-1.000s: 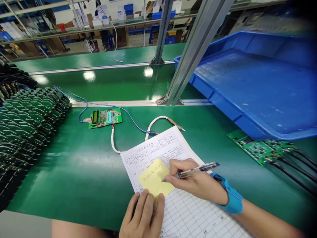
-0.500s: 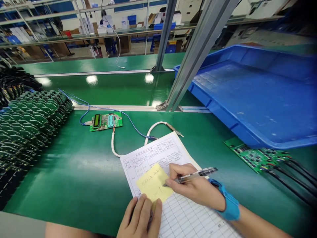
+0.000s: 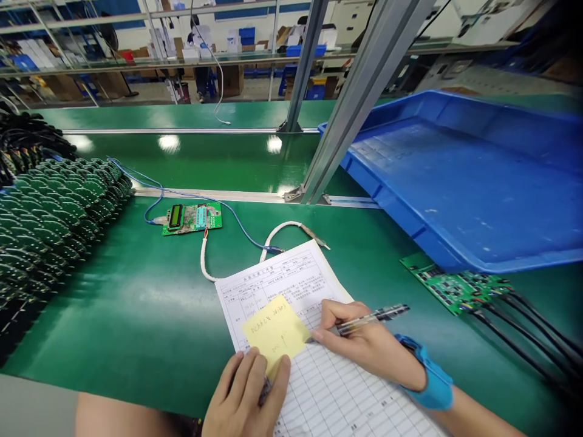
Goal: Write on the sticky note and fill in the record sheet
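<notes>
Yellow note (image 3: 266, 325), handwritten, and pen (image 3: 380, 317); both at the hands.
The pen is held in a narrow pinch by the right hand (image 3: 364, 343), its point beside the note's right edge; contact cannot be told. The note is pressed onto printed sheets (image 3: 328, 385) by the left hand (image 3: 246, 394), fingers loosely extended. Beyond the left hand, a display board (image 3: 209, 217) is placed; right of the right hand, a cabled circuit board (image 3: 449, 286).

Electronics workshop: circuit boards (image 3: 64, 209) stacked on green workbench (image 3: 150, 328), 1 large blue tray (image 3: 460, 164), background shelving.
</notes>
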The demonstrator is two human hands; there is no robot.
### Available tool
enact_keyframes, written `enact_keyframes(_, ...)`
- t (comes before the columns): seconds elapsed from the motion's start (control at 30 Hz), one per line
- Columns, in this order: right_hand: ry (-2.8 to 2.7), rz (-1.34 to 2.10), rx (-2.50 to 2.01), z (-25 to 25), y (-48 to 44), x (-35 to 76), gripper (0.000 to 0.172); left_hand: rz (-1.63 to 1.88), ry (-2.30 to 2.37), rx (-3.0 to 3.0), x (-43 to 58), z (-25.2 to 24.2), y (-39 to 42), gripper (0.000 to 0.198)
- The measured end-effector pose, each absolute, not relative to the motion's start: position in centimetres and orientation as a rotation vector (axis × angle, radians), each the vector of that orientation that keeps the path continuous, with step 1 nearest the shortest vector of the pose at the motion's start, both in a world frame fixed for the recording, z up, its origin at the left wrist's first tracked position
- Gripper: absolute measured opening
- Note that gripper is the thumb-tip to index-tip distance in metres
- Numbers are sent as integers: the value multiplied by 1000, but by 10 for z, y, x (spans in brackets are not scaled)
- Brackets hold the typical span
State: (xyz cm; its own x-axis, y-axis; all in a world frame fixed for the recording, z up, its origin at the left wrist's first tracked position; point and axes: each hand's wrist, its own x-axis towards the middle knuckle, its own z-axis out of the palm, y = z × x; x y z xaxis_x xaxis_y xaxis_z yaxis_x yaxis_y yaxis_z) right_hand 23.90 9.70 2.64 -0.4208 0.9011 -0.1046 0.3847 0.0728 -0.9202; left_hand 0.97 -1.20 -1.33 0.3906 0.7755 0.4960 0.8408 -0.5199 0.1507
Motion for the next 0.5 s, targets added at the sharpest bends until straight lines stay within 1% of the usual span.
enact_keyframes(0.23,-1794,1424,-1245,28,97,237,46,-758,-1458,-2544,7,-10,-11,68)
enact_keyframes(0.5,-1808,1398,-1226,28,95,238,44,-724,-1467,-2566,6,-8,-11,68)
